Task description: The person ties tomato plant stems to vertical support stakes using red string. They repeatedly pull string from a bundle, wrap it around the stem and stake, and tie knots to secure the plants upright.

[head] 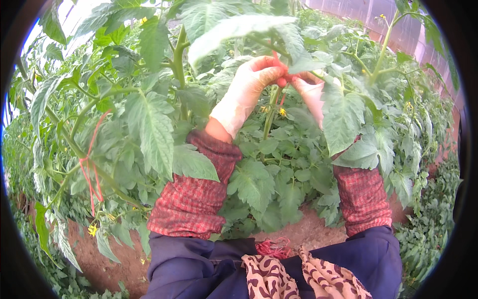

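My left hand (248, 88), in a thin pale glove, pinches red twine (275, 56) at the stem of a tomato plant (269, 116), just below a large leaf. Close beside it my right hand (308, 91), gloved too, has its fingertips on the same twine; leaves hide part of this hand and its wrist. The twine runs upward from the fingers, and a short length shows below them along the stem. A yellow tomato flower (282, 111) lies just under the hands. Red checked sleeves cover both forearms.
At the left, a tomato stem (74, 147) bears a knotted red twine (87, 160) with hanging ends. A bundle of red twine (274, 247) lies low before my lap. Broad leaves (151, 129) stand around both arms. Brown soil (108, 258) shows below, greenhouse film (403, 33) behind.
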Available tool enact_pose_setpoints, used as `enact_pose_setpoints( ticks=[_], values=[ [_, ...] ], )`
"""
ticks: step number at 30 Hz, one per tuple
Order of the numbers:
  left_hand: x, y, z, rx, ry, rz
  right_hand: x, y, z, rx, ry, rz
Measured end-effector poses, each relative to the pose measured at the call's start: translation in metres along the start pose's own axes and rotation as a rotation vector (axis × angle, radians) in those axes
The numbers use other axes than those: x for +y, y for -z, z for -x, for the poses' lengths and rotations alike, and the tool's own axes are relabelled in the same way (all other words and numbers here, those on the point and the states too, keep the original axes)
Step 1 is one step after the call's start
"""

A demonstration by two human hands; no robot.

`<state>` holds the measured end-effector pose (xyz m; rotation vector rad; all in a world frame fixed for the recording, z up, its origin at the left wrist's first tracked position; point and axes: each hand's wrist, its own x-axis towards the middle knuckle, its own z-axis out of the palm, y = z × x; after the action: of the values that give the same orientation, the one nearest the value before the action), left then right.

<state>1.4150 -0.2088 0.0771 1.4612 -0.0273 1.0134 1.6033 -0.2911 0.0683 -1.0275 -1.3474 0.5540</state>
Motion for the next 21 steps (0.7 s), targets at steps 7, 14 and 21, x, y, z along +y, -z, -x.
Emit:
enact_pose_setpoints(
  ticks=[7,14,21],
  values=[
    [-0.003,-0.009,0.008,0.146,-0.492,-0.855,-0.008,0.013,0.010,0.120,0.262,0.233],
    [0.007,-0.016,0.020,0.001,-0.348,-0.521,0.040,0.054,-0.017,-0.398,-0.068,-0.915],
    [0.001,-0.013,0.018,0.074,-0.161,-0.320,0.037,0.053,-0.010,-0.139,0.010,-0.449]
  ],
)
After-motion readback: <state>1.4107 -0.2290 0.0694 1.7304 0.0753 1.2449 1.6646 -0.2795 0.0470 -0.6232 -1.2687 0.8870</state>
